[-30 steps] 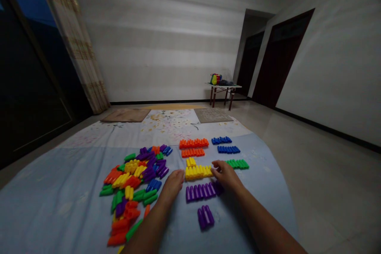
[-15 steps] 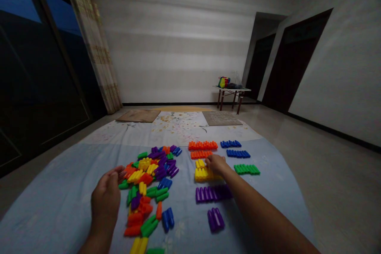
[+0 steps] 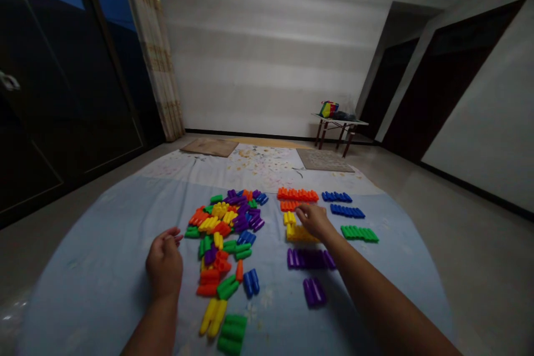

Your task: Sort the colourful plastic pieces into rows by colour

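Bullet-shaped plastic blocks lie on a cloth-covered table. My right hand point(image 3: 316, 221) is closed, its fingertips pinched at the right end of a short yellow row point(image 3: 288, 218); the fingers mostly cover the yellow block there. Just below, a longer yellow row point(image 3: 297, 233) is partly under the hand. My left hand point(image 3: 166, 260) hovers left of a mixed heap point(image 3: 221, 225) of orange, yellow, green, purple and blue blocks. Its fingers are loosely curled and apart, with no block visible in them.
Two orange rows point(image 3: 297, 194), two blue rows point(image 3: 347, 211), a green row point(image 3: 359, 233) and purple rows point(image 3: 311, 259) stand around the right hand. Two brown mats point(image 3: 211, 147) lie on the far side. A small table point(image 3: 340, 120) with a colourful bag stands by the wall.
The view has shifted, so the table's contents sit further right and higher. My left hand has drawn a little away from the heap. My right hand stays by the yellow rows.
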Demonstrator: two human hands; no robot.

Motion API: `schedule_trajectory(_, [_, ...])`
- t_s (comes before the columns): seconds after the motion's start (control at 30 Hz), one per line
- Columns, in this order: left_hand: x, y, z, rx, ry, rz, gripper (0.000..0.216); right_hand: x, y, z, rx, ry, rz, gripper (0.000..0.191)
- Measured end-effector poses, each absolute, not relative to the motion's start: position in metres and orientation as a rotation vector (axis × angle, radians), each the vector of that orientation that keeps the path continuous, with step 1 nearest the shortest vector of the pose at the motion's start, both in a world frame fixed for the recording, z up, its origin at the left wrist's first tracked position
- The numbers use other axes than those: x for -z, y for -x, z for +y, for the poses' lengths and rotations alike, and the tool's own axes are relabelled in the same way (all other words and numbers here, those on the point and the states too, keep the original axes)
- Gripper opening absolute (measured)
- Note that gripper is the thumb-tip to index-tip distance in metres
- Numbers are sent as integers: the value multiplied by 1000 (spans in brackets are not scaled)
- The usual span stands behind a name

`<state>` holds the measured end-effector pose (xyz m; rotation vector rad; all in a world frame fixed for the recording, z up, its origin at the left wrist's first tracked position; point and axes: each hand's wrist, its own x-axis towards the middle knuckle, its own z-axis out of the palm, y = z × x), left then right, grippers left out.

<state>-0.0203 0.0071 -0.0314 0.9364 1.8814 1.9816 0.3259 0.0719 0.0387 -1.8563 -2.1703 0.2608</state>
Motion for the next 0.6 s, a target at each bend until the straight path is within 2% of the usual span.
schedule_trajectory(0.2, [38, 22, 8, -1930, -918, 1880, 28, -45, -285, 3, -556, 1209, -2300, 25])
schedule_trajectory(0.33, [38, 21, 7, -1907, -936, 1890, 28, -47, -248, -44, -730, 903, -2549, 25])
schedule_trajectory(0.5, [41, 22, 6, -1884, -942, 1902, 29, -35, -227, -72, -635, 843, -2795, 46])
schedule_trajectory(0.6, [38, 21, 5, -1873, -942, 1895, 28, -27, -229, -74, -583, 867, -2858, 41])
